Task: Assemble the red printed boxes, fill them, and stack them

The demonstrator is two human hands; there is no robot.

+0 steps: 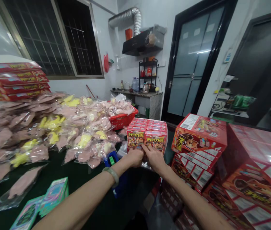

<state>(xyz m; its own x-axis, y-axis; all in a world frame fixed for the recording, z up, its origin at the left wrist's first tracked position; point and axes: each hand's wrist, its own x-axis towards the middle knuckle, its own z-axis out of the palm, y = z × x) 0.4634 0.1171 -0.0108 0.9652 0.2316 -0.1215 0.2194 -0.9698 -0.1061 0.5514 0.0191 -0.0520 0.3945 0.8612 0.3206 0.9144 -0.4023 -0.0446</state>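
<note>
Beside red boxes [149, 134], basket [123, 121] of bags [121, 107]

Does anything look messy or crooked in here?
Yes, the bagged pink and yellow pieces: they lie in a loose, jumbled heap on the dark table, while the small red boxes in the middle stand in neat rows. I can't spot clear damage.

Bold yellow characters [155, 139] reading "我的刀盾" ran across the fronts of two small red boxes [135, 139] at centre.
</note>
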